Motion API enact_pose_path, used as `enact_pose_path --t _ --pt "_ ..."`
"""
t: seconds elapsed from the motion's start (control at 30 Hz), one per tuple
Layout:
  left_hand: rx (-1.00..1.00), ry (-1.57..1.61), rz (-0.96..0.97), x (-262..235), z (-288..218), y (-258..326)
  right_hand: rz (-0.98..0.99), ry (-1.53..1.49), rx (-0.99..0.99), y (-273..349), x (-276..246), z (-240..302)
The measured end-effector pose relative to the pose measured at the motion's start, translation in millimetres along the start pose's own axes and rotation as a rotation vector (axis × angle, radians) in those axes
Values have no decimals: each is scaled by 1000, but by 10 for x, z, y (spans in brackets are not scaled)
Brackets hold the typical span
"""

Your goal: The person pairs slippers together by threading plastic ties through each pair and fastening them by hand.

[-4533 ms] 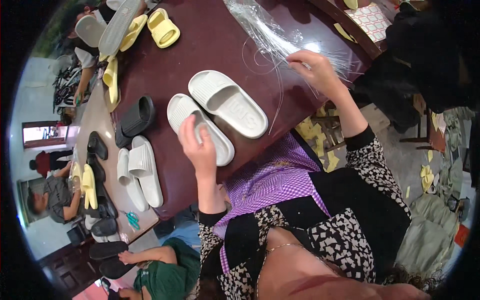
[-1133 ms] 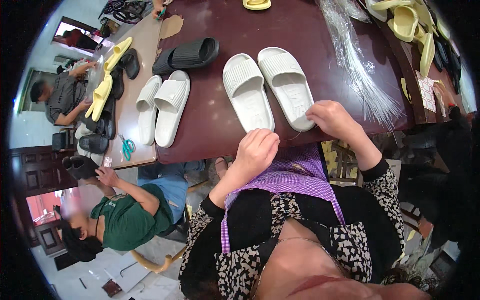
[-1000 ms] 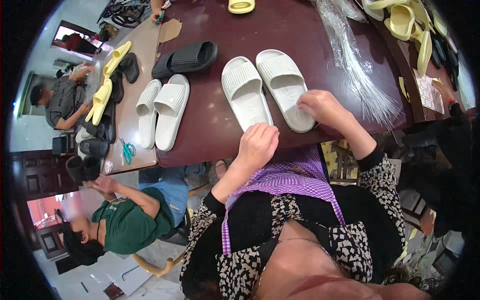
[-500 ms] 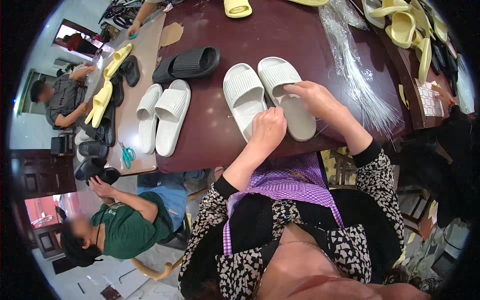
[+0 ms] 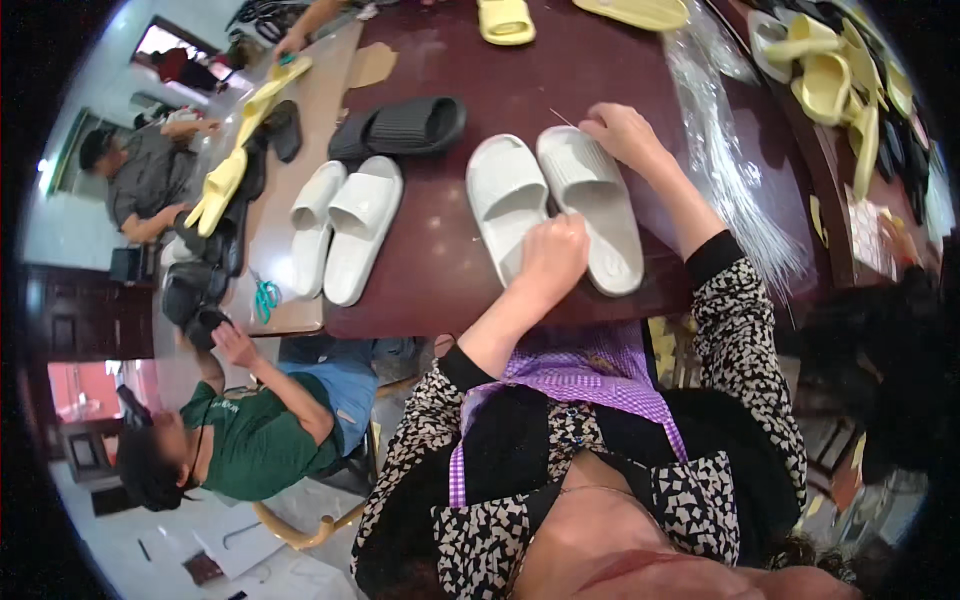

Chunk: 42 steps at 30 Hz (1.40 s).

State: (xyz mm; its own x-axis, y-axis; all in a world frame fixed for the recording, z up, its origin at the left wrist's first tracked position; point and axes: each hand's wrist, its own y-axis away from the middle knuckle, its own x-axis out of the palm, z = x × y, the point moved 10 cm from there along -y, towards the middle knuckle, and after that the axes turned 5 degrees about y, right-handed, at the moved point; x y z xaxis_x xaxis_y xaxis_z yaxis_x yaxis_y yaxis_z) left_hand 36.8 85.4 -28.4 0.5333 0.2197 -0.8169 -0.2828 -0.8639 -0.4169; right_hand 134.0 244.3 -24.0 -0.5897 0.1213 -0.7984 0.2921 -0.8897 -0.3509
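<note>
Since half a second ago, both hands [image 5: 585, 200] slid up the white slippers [image 5: 552, 205].

Slide sandals, hands, scissors, people: counts.
Two white slides [image 5: 548, 205] side by side at near table edge; two more white slides [image 5: 345, 232] further left; one pair of black slides [image 5: 400, 127] behind those; one pale yellow slide [image 5: 505, 18] at far edge, a heap of pale yellow slides [image 5: 830, 75] at right, too tangled to count. Two own hands: left hand [image 5: 553, 253], right hand [image 5: 620, 130]. One teal scissors [image 5: 265, 297]. At least two seated co-workers [image 5: 250, 420] at left.
</note>
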Motion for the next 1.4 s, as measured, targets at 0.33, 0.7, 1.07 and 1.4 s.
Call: enact_pose_path --t 0.33,0.7,1.07,1.4 --pt "-61 91 -6 -298 -228 410 62 0 15 249 58 392" --pt "-32 374 -33 -659 -248 672 -3 -100 -22 411 -15 614" --pt "-104 559 55 -420 245 529 40 -25 -84 124 406 420" --pt "6 586 82 -359 -33 433 48 -43 -38 149 329 415"
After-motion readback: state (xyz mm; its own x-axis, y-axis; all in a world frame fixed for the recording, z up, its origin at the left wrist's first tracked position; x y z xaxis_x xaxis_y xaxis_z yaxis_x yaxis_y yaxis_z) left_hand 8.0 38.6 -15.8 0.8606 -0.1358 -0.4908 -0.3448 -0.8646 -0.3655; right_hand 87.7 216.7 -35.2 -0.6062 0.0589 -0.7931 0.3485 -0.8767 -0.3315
